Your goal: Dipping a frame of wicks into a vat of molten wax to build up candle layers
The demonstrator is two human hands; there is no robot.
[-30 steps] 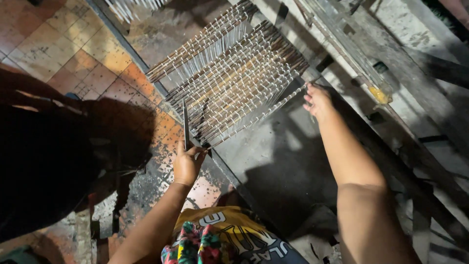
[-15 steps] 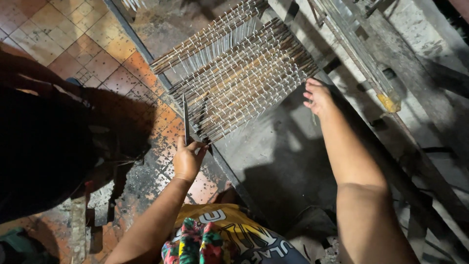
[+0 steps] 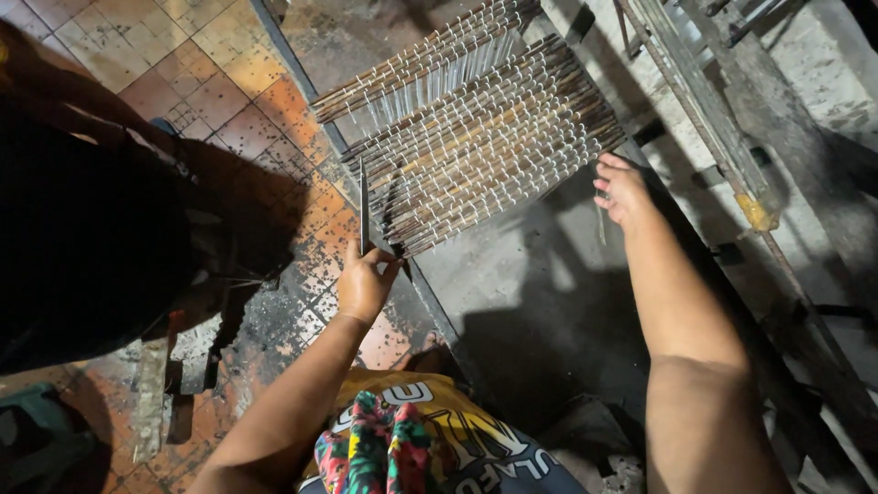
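The left hand (image 3: 364,285) still pinches the thin dark blade (image 3: 363,209) upright at the stick rack's (image 3: 485,137) near corner, while the right hand (image 3: 625,190), fingers loosely spread, has slipped off its far edge.

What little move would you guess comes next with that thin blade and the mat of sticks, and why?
Probably sliding the thin blade along the near edge of the stick mat. The left hand holds the blade upright at the mat's lower corner, while the right hand sits open at the opposite corner, fingers just off the stick ends, seemingly ready to steady it.
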